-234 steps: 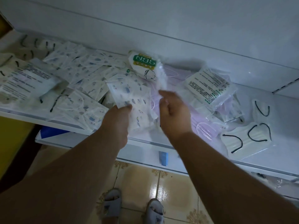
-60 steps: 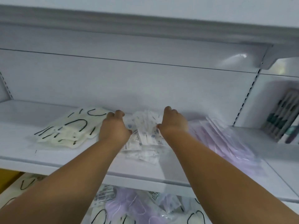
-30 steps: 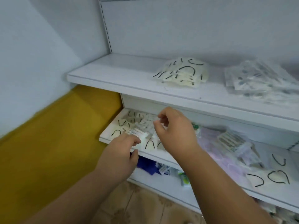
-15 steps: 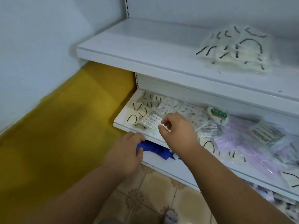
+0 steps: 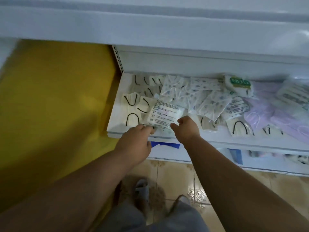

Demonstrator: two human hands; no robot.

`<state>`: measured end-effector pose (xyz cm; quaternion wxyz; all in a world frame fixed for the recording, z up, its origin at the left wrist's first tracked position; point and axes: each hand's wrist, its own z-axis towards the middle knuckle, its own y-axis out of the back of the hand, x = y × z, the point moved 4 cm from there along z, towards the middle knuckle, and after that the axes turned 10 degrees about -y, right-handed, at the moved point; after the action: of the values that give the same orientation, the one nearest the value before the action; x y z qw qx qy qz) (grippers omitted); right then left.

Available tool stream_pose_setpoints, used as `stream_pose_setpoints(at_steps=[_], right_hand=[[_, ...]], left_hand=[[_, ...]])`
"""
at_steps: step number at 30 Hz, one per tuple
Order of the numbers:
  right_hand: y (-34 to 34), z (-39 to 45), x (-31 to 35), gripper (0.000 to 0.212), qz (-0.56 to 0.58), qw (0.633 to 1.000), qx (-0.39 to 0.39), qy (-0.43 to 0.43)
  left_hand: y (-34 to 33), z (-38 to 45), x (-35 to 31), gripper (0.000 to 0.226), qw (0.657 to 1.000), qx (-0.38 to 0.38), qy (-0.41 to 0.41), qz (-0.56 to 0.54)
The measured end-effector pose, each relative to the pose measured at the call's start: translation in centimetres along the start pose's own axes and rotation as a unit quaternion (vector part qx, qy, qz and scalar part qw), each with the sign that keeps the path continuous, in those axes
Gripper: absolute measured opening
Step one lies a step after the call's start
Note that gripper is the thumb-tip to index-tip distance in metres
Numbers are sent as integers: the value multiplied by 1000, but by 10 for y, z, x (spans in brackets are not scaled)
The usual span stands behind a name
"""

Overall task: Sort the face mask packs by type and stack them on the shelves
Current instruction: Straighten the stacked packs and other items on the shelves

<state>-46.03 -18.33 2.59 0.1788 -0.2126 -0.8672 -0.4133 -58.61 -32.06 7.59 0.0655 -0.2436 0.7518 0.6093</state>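
Both hands reach a printed mask pack [image 5: 164,117] at the near left of the shelf [image 5: 217,139], left hand [image 5: 136,141] fingers touching its near edge, right hand [image 5: 187,127] fingers curled at its right corner, grip unclear.

Both bare forearms extend forward from the lower corners toward the front edge of the shelf [image 5: 217,141], converging near its left end. The left hand [image 5: 133,144] lies palm down, its fingers [image 5: 147,128] reaching onto that edge. The right hand [image 5: 187,129] is raised just beside it, thumb and fingers loosely curled.
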Motion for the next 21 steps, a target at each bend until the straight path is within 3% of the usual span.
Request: stream_pose_setpoints(at_steps=[3,6,9,12,14,17,19,21], right_hand=[[-25,32,-4,58,65,992,11,-109],[-39,57,-9,38,76,984,-17,-162],[-46,70,-15,16,43,983,-29,-178],[-42,58,-10,13,187,973,-29,-132],[-30,29,-2,14,335,935,-18,-110],[-5,-23,7,21,447,891,7,-83],[11,-61,12,23,516,853,61,-57],[26,-92,10,22,575,809,122,-18]], left_hand=[[-13,17,17,43,1000,21,-14,15],[-27,31,27,44,998,31,-37,35],[-39,46,37,46,997,30,-55,39],[-42,59,41,61,998,2,-51,45],[-40,59,35,82,998,-18,-47,24],[-28,52,15,101,996,-57,-47,-51],[-17,42,-6,96,989,-101,-60,-85],[-6,30,-26,70,975,-149,-56,-157]])
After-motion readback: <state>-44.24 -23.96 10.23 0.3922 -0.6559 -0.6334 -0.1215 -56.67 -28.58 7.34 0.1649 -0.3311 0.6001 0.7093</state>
